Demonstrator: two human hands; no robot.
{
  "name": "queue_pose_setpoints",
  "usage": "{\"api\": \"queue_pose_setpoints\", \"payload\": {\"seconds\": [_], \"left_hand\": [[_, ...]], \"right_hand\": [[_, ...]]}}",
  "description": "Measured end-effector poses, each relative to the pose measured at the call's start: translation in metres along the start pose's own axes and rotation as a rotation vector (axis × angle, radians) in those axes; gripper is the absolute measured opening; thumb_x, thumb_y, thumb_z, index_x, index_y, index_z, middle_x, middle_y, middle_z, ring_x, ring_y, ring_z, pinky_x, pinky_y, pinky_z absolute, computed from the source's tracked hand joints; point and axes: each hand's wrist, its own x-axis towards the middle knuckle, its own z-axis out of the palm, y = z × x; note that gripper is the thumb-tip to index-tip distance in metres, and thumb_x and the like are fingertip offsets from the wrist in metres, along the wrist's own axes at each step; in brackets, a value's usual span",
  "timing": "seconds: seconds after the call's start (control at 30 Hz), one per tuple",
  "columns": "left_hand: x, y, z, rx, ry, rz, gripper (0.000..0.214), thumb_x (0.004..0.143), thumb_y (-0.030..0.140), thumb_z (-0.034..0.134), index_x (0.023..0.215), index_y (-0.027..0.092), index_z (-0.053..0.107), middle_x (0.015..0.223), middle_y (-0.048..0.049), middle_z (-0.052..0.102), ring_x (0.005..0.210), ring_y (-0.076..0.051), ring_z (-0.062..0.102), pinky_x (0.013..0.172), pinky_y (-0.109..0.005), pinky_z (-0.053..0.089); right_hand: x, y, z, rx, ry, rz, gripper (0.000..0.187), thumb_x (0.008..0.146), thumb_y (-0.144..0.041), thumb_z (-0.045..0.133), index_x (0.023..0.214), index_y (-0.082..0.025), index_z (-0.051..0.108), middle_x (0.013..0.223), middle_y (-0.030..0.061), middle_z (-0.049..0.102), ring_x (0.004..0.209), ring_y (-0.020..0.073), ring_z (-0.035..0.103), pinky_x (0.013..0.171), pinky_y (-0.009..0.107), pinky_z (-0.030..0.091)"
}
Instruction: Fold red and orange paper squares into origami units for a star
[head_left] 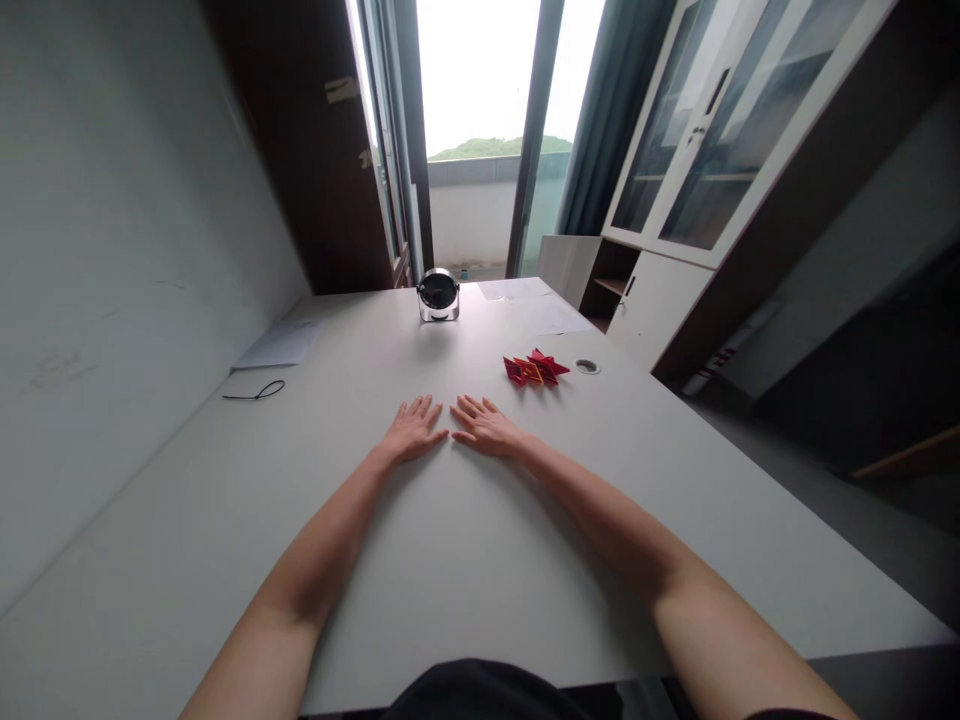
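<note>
My left hand (412, 430) lies palm down on the white table (465, 570), fingers spread and nothing held. Beside it, my right hand (484, 425) rests flat in the same way, also empty. The two thumbs point toward each other with a small gap between them. Just beyond my right hand sits a cluster of red and orange folded-paper pieces (536, 368) with pointed tips. How many pieces it holds is hard to tell.
A round black device on a metal stand (439, 294) stands toward the far edge. Paper sheets (279, 344) and a black looped tie (259, 391) lie at left, more sheets (559, 318) at far right. A round cable hole (586, 367) is near the right edge. A white cabinet (667, 300) stands beyond.
</note>
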Motion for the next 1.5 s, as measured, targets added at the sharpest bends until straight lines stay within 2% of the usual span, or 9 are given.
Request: {"api": "queue_pose_setpoints", "payload": {"seconds": [0.4, 0.77, 1.17, 1.3, 1.5], "left_hand": [[0.0015, -0.0019, 0.0031, 0.001, 0.019, 0.058, 0.078, 0.092, 0.069, 0.026, 0.157, 0.025, 0.019, 0.164, -0.006, 0.01, 0.152, -0.026, 0.009, 0.121, -0.048, 0.008], [0.0011, -0.0018, 0.0008, 0.006, -0.002, 0.058, 0.08, 0.092, 0.07, 0.025, 0.157, 0.024, 0.019, 0.165, -0.0058, 0.008, 0.152, -0.025, 0.008, 0.121, -0.049, 0.007], [-0.0023, 0.002, 0.0041, -0.028, 0.093, 0.024, 0.066, 0.095, 0.061, 0.029, 0.153, 0.029, 0.03, 0.163, -0.0032, 0.019, 0.15, -0.025, 0.016, 0.121, -0.046, 0.015], [-0.0013, 0.0008, 0.0056, -0.037, 0.105, 0.014, 0.059, 0.098, 0.053, 0.03, 0.152, 0.03, 0.033, 0.163, -0.0028, 0.022, 0.15, -0.025, 0.018, 0.121, -0.047, 0.015], [-0.0021, -0.0006, 0.0046, -0.057, 0.098, 0.026, 0.058, 0.097, 0.052, 0.036, 0.15, 0.029, 0.036, 0.162, -0.0038, 0.024, 0.149, -0.026, 0.019, 0.12, -0.049, 0.017]], "right_hand": [[-0.0037, -0.0019, 0.0024, -0.021, 0.079, -0.014, 0.077, 0.095, -0.069, 0.03, 0.155, -0.02, 0.031, 0.16, 0.0102, 0.022, 0.149, 0.0291, 0.019, 0.122, 0.047, 0.013], [-0.0013, -0.0005, 0.0014, -0.019, 0.035, -0.01, 0.08, 0.094, -0.071, 0.027, 0.155, -0.02, 0.028, 0.161, 0.01, 0.019, 0.149, 0.0288, 0.016, 0.122, 0.048, 0.012], [-0.0037, -0.0034, -0.0002, -0.043, 0.062, 0.009, 0.073, 0.096, -0.067, 0.028, 0.154, -0.022, 0.031, 0.161, 0.0091, 0.023, 0.149, 0.0286, 0.02, 0.121, 0.048, 0.015], [-0.0045, -0.0031, 0.0001, -0.014, 0.08, 0.017, 0.069, 0.096, -0.064, 0.033, 0.152, -0.024, 0.035, 0.16, 0.0084, 0.027, 0.148, 0.0288, 0.023, 0.121, 0.048, 0.016], [-0.004, -0.0007, 0.003, 0.018, 0.108, 0.031, 0.061, 0.096, -0.059, 0.041, 0.149, -0.028, 0.04, 0.158, 0.0066, 0.032, 0.147, 0.0283, 0.027, 0.12, 0.049, 0.019]]}}
